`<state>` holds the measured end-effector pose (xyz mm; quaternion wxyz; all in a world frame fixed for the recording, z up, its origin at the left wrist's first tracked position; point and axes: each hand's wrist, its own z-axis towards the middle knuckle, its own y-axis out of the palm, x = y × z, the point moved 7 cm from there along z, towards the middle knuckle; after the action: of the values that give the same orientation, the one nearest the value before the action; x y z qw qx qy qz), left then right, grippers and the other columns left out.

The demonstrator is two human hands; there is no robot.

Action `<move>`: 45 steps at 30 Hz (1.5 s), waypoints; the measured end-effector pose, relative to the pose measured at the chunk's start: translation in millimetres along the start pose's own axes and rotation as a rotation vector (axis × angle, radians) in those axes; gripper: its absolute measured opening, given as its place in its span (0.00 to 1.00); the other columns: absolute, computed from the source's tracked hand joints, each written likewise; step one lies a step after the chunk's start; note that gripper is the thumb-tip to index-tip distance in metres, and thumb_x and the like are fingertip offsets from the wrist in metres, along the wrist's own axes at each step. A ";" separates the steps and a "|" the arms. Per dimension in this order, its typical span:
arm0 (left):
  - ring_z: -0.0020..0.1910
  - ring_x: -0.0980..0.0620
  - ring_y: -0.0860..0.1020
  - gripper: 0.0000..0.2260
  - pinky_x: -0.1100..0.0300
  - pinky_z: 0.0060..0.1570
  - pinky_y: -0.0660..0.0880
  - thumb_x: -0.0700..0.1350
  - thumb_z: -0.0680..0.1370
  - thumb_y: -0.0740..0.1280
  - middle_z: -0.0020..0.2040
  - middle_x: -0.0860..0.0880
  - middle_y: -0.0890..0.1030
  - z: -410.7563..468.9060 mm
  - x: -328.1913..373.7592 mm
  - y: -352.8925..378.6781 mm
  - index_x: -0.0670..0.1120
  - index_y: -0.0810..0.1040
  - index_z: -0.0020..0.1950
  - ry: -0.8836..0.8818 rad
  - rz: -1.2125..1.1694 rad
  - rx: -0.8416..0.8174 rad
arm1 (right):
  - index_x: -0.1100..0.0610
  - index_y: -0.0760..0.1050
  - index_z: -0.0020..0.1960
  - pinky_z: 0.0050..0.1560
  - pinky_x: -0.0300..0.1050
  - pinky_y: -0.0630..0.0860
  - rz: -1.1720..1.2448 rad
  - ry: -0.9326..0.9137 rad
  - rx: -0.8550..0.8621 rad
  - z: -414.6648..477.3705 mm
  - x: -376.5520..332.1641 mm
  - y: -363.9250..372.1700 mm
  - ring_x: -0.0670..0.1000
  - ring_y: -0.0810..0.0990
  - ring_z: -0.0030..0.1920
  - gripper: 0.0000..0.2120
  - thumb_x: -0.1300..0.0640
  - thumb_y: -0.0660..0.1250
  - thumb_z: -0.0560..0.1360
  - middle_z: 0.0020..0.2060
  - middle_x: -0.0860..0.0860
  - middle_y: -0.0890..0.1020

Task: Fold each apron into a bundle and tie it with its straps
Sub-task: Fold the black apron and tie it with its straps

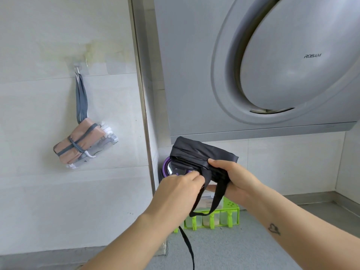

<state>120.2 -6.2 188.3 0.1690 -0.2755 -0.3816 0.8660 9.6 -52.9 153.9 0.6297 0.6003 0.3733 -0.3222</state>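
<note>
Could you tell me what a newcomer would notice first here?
At centre, the right hand grips a folded black apron while the left hand pinches its strap. A pink bundle tied with grey straps hangs from a hook on the left wall; a grey range hood fills the upper right.

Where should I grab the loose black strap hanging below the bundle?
Probably pinch the loose black strap high up, just below the left hand, coming from the left: it hangs free and flat there, while the right hand grips the black apron bundle.
</note>
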 end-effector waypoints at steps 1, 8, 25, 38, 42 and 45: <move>0.23 0.52 0.54 0.20 0.67 0.29 0.38 0.34 0.51 0.79 0.30 0.55 0.70 -0.1 -1.0 3.4 0.51 0.72 0.32 0.010 0.011 0.003 | 0.66 0.77 0.56 0.40 0.53 0.81 -0.001 0.008 -0.017 -0.7 0.2 0.2 0.55 0.83 0.42 0.11 0.64 0.65 0.75 0.48 0.61 0.82; 0.20 0.53 0.64 0.15 0.64 0.25 0.57 0.33 0.53 0.74 0.36 0.52 0.74 -4.3 8.5 11.1 0.49 0.74 0.30 0.071 0.011 0.037 | 0.66 0.79 0.52 0.48 0.57 0.80 -0.066 -0.021 -0.069 -2.6 -3.1 1.5 0.53 0.83 0.38 0.09 0.64 0.64 0.75 0.42 0.59 0.83; 0.30 0.58 0.75 0.07 0.65 0.31 0.74 0.46 0.76 0.64 0.40 0.57 0.78 -8.9 3.0 1.5 0.52 0.80 0.42 0.193 -0.242 0.029 | 0.63 0.79 0.49 0.48 0.49 0.81 -0.334 -0.175 -0.079 -2.1 -14.9 -2.5 0.54 0.84 0.43 0.07 0.69 0.65 0.75 0.44 0.59 0.84; 0.29 0.60 0.76 0.13 0.67 0.33 0.73 0.40 0.78 0.66 0.32 0.53 0.80 5.7 -74.9 13.7 0.48 0.83 0.35 -0.474 -1.538 -0.225 | 0.58 0.83 0.43 0.42 0.40 0.78 -0.510 -0.171 -0.497 -29.7 -31.9 39.3 0.51 0.83 0.41 0.10 0.69 0.67 0.68 0.40 0.54 0.84; 0.27 0.58 0.66 0.12 0.65 0.30 0.65 0.42 0.74 0.69 0.29 0.53 0.71 -7.0 -30.1 38.0 0.49 0.77 0.30 -0.634 -1.785 -0.066 | 0.59 0.80 0.46 0.45 0.41 0.79 -0.222 -0.232 -0.343 -18.7 -34.8 37.5 0.49 0.83 0.39 0.10 0.68 0.71 0.66 0.39 0.53 0.84; 0.26 0.61 0.71 0.13 0.68 0.33 0.70 0.36 0.80 0.60 0.28 0.52 0.73 -10.8 -15.2 43.3 0.41 0.79 0.39 -0.759 -1.731 0.101 | 0.62 0.78 0.48 0.42 0.41 0.79 -0.248 -0.447 -0.186 -13.1 -48.6 29.8 0.50 0.83 0.40 0.09 0.72 0.64 0.72 0.39 0.53 0.84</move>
<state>135.3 -35.9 154.9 0.6290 0.4111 -0.4450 0.4872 9.0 -39.8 210.9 0.7046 0.4036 0.3237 -0.4857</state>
